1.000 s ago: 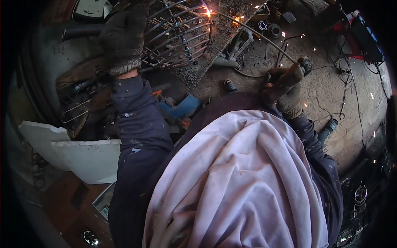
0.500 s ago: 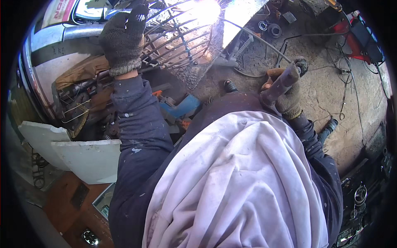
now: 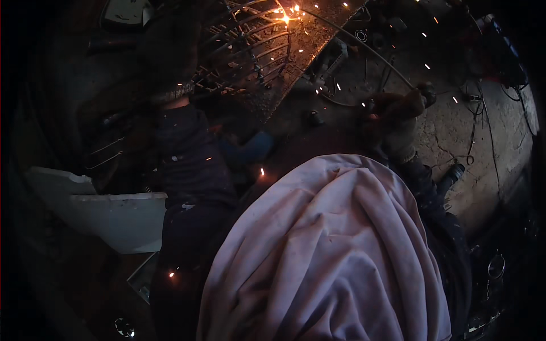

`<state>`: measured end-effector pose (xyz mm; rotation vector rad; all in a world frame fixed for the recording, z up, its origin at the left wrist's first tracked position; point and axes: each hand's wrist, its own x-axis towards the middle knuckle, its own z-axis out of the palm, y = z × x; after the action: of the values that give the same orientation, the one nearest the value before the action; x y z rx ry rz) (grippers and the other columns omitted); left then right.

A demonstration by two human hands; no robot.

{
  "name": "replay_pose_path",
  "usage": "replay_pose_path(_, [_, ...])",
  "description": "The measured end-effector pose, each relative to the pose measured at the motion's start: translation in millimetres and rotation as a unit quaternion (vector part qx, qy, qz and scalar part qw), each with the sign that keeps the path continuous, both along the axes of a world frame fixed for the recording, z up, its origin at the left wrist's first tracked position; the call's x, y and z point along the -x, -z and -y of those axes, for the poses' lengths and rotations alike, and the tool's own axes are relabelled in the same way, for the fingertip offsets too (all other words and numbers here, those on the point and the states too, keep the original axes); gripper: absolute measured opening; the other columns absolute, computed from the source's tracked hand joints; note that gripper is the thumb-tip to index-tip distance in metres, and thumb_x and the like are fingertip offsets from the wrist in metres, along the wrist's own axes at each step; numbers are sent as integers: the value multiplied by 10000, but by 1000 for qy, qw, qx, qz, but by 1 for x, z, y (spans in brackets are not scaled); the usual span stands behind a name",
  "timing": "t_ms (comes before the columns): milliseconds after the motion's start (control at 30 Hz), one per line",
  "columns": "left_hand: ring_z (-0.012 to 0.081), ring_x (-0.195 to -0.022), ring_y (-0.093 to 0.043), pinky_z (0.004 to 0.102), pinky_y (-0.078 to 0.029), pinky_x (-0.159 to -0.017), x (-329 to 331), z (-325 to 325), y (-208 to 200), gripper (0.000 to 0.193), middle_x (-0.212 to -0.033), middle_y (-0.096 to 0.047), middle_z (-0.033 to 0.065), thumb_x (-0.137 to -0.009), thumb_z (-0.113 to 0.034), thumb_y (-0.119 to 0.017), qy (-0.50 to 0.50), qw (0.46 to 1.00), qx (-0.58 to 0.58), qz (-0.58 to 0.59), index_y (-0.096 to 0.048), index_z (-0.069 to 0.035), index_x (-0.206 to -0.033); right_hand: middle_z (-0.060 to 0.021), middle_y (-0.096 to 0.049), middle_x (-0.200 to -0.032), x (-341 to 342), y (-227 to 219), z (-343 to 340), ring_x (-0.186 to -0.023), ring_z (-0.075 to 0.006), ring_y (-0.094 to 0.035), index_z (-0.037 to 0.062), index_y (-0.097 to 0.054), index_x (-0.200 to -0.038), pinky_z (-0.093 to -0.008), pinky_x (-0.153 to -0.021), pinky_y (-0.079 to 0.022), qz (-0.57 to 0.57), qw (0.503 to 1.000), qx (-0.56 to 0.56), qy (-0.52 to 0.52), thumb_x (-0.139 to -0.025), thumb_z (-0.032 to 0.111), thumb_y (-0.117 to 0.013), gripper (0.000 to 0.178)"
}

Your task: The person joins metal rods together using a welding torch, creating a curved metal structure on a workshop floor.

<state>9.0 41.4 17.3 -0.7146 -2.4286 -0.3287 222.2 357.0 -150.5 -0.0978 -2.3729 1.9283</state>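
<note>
The scene is dark, lit mainly by a small orange glow at the tip of a welding rod (image 3: 364,46). My gloved right hand (image 3: 401,136) grips the electrode holder (image 3: 410,104), from which the rod reaches up and left. The rod's far end meets a grille of curved metal bars (image 3: 267,51), and sparks fly from there. Under the grille lies a rough metal plate (image 3: 301,57). Just left of the grille is my gloved left hand (image 3: 169,62), mostly lost in shadow. Its fingers cannot be made out.
Two pale boards (image 3: 122,219) stand at the left. A blue tool (image 3: 253,146) lies below the grille. Cables (image 3: 483,113) run over the floor at the right, beside a dark machine (image 3: 503,54). Metal rings (image 3: 364,36) lie beyond the plate.
The brilliant white arc has shrunk to an orange glow, and the whole scene has darkened. Sparks now scatter widely. Both arms keep nearly the same places.
</note>
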Motion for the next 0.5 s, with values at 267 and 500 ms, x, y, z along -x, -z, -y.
replay_pose_path(267, [143, -708, -635, 294, -488, -660, 6, 8, 7, 253, -763, -692, 56, -847, -307, -714, -22, 995, -63, 78, -717, -55, -869, -49, -597, -903, 3, 20, -1, -820, -141, -589, 14, -574, -1040, -291, -700, -488, -2, 996, 91, -7, -825, 183, -651, 284])
replay_pose_path(500, [136, -642, -562, 307, -447, -626, -1, -12, 7, 328, -677, -633, 41, -838, -364, -712, -46, 992, -93, 68, -708, -36, -822, -65, -662, -1014, -4, 25, -6, -916, -148, -624, 14, -598, -1153, -307, -824, -493, 23, 996, 82, -1, -730, 245, -758, 508])
